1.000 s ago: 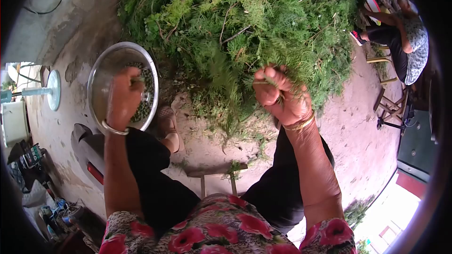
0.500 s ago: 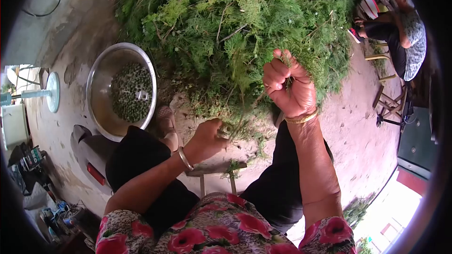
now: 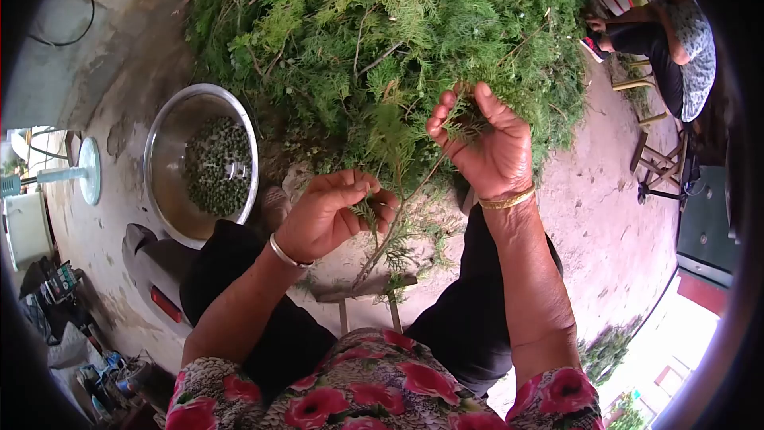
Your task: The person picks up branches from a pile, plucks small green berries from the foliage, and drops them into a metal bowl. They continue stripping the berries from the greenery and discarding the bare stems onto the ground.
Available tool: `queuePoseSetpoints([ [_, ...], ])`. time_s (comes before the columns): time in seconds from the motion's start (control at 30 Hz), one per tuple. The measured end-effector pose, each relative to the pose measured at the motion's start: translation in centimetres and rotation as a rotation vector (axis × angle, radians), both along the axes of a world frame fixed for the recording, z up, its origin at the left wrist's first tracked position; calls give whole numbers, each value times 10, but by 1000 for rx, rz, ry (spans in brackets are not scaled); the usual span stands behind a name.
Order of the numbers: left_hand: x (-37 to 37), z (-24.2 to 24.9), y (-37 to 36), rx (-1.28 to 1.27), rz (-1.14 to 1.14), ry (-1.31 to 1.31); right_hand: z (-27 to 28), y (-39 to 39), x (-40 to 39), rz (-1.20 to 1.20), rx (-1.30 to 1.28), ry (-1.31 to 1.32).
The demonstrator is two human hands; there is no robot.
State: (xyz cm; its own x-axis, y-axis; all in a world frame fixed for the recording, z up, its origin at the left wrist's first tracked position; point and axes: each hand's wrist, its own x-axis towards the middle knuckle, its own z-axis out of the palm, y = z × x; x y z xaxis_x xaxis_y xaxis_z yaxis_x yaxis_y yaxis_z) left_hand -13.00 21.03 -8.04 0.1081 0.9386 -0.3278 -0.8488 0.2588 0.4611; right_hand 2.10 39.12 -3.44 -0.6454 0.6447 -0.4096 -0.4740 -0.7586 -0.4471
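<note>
A leafy conifer branch (image 3: 411, 195) hangs slantwise between my hands, its bare stem end low near the stool edge. My right hand (image 3: 497, 147), with a gold bangle at the wrist, is curled loosely around the branch's upper foliage, thumb raised apart from the fingers. My left hand (image 3: 326, 215), wearing a silver bangle, has its fingers bent around a side sprig of the branch; the fingertips partly hide the grip. Just beyond both hands lies a large heap of green conifer branches (image 3: 430, 24). Left of my knee, a metal basin (image 3: 163, 179) contains many small green cones (image 3: 216, 166).
A person (image 3: 676, 48) sits at the right beside the heap, near wooden stool legs (image 3: 660, 163). A pale blue fan base (image 3: 90, 171) stands at the left. Below my hands is a small wooden stool edge (image 3: 366, 290) between my knees.
My left hand has risen and turned, its fingers now among the branch's sprigs. My right hand has loosened from a tighter curl, and the branch now shows more clearly between my hands.
</note>
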Motion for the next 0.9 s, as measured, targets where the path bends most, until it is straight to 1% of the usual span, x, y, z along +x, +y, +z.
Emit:
queuePoseSetpoints([
  [0.07,-3,4,2,11,29,-23,2,-5,-5,-24,8,-20],
  [0.1,-5,7,4,26,53,-45,1,-7,-6,11,68,-111],
  [0.13,-10,13,6,30,56,-36,1,-9,-9,46,130,-197],
  [0.17,-12,17,7,-2,97,42,-2,-11,-9,48,133,-193],
  [0.2,-15,20,8,-33,139,120,-7,-12,-9,144,195,-305],
  [0.23,-18,20,8,-32,143,123,-10,-14,-9,240,257,-418],
  [0.3,-23,22,8,8,228,78,-16,-22,-11,270,273,-419],
  [0.37,-25,24,10,-24,273,99,-24,-30,-13,469,266,-416],
  [0.4,-24,24,11,-70,342,74,-23,-34,-14,543,268,-436],
  [0.43,-26,25,10,-116,410,47,-23,-39,-15,550,271,-433],
  [0.47,-33,20,8,-49,371,21,-24,-45,-17,575,388,-460],
  [0.5,-33,17,7,-49,380,23,-24,-48,-19,600,505,-485],
  [0.53,-31,15,9,-70,445,-4,-25,-48,-20,620,502,-457],
  [0.57,-31,13,9,-90,509,-30,-25,-52,-22,624,503,-456],
  [0.6,-30,10,5,-74,497,121,-26,-59,-23,543,620,-473],
  [0.63,-30,11,5,-75,500,122,-26,-63,-25,459,734,-488],
  [0.7,-27,15,7,-152,458,-57,-21,-65,-27,501,706,-485],
  [0.73,-25,18,6,-181,385,29,-27,-67,-27,468,890,-580],
  [0.77,-22,16,6,-183,382,27,-30,-68,-26,429,1073,-676],
  [0.8,-16,13,6,-118,333,81,-29,-69,-27,429,1070,-680],
  [0.83,-12,9,7,-53,284,136,-27,-68,-29,428,1068,-742],
  [0.87,-8,7,8,-135,299,26,-25,-67,-30,425,1066,-804],
  [0.9,-6,12,9,-135,296,25,-20,-66,-30,423,1065,-807],
])
